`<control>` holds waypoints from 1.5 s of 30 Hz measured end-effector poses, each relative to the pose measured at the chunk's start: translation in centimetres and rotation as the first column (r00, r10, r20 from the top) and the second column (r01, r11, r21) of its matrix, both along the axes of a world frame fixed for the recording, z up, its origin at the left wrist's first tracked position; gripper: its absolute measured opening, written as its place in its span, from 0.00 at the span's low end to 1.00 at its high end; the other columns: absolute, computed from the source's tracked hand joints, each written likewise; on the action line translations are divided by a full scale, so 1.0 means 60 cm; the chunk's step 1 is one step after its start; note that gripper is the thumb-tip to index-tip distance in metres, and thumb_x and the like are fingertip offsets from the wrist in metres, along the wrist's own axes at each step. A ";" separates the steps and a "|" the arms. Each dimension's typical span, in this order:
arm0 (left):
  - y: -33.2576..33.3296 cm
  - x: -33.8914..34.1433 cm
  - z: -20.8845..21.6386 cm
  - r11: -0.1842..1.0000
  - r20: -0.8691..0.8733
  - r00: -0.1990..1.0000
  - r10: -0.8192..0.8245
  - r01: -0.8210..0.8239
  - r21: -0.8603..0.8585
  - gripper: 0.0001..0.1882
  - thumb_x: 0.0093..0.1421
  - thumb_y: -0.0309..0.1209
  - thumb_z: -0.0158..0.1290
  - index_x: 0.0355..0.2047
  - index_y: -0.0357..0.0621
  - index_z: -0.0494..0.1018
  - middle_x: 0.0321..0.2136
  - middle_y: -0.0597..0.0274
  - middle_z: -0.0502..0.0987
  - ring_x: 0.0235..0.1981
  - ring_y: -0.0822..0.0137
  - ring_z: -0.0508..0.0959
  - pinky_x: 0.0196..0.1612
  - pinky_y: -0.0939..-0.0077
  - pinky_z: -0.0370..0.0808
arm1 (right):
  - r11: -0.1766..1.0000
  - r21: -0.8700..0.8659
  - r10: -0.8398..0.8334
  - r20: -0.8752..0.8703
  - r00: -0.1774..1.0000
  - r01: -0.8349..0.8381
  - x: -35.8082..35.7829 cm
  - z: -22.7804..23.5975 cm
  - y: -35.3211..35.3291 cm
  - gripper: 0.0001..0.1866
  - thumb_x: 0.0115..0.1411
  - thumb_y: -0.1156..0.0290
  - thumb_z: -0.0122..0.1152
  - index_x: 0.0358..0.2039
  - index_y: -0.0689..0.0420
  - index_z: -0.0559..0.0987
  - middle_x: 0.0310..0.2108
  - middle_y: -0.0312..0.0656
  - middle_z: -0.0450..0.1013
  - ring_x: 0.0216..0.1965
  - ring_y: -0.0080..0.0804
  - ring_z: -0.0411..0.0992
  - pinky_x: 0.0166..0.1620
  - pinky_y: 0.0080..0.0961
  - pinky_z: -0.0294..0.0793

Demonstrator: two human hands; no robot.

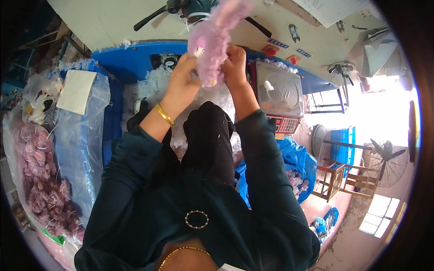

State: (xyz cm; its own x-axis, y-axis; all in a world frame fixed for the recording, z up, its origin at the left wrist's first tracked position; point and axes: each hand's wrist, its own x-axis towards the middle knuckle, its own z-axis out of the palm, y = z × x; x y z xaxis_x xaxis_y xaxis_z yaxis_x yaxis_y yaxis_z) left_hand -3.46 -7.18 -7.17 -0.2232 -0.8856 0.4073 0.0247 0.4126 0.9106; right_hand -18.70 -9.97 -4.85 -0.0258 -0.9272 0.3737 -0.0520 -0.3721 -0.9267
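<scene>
A fluffy pink-lilac plush toy with a long upright ear is held up in front of me, partly smeared by motion. My left hand grips its left side, thumb and fingers closed on the fur near the small face patch. On the other side, my right hand is closed on the toy's edge, its fingertips partly hidden behind the fur. Just beyond the toy is a dark machine head with black handles, partly covered by the toy. White stuffing fluff lies in the blue-edged bin under my hands.
A digital scale with a red keypad stands at the right. Thread snippers and red buttons are on the worktop. Left, a plastic bag holds several pink plush pieces; a blue bag sits at my right. A fan stands farther off.
</scene>
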 end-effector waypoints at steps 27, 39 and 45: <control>0.048 0.007 0.050 0.671 -0.639 0.758 -0.134 0.544 0.504 0.21 0.66 0.34 0.47 0.56 0.42 0.58 0.45 0.57 0.71 0.37 0.64 0.77 0.28 0.75 0.79 | 0.980 0.185 0.126 -0.306 0.944 -0.071 -0.030 0.104 0.091 0.25 0.58 0.54 0.61 0.44 0.64 0.73 0.39 0.43 0.74 0.41 0.28 0.72 0.43 0.24 0.72; 0.039 -0.018 0.043 0.801 -0.499 0.847 -0.183 0.423 0.424 0.26 0.68 0.46 0.39 0.59 0.44 0.57 0.47 0.59 0.71 0.38 0.67 0.78 0.29 0.77 0.77 | 0.986 0.143 0.099 -0.135 0.986 -0.080 0.008 0.038 0.049 0.25 0.59 0.54 0.59 0.47 0.63 0.73 0.36 0.45 0.77 0.35 0.25 0.72 0.40 0.24 0.72; 0.087 0.031 0.077 0.799 -0.433 0.900 -0.052 0.297 0.522 0.27 0.67 0.42 0.43 0.59 0.37 0.56 0.47 0.55 0.71 0.34 0.70 0.78 0.23 0.83 0.77 | 0.972 0.092 -0.180 -0.312 0.933 0.219 0.085 0.063 0.117 0.28 0.57 0.48 0.58 0.46 0.62 0.73 0.38 0.52 0.76 0.41 0.44 0.75 0.44 0.33 0.70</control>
